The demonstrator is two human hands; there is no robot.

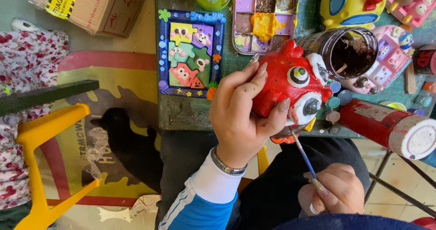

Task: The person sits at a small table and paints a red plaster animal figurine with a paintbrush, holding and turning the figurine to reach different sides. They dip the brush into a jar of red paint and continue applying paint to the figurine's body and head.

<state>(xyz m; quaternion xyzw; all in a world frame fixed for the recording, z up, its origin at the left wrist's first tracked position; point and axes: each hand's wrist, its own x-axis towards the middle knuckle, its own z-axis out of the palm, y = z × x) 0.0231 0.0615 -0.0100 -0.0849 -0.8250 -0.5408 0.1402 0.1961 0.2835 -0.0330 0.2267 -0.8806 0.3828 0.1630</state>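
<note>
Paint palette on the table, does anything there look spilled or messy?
Yes. On the paint palette, yellow-orange paint has spread out of its well across the neighbouring dividers, and several wells hold muddy mixed colours. The jar beside it holds dark, murky liquid. The red figurine in the left hand looks intact.

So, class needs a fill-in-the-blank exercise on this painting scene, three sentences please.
1. The left hand grips a figurine painted mostly ____.
2. The right hand holds a thin ____ with a blue handle.
3. The paint palette lies on the ____, beyond the figurine.

Missing words: red; paintbrush; table
</note>
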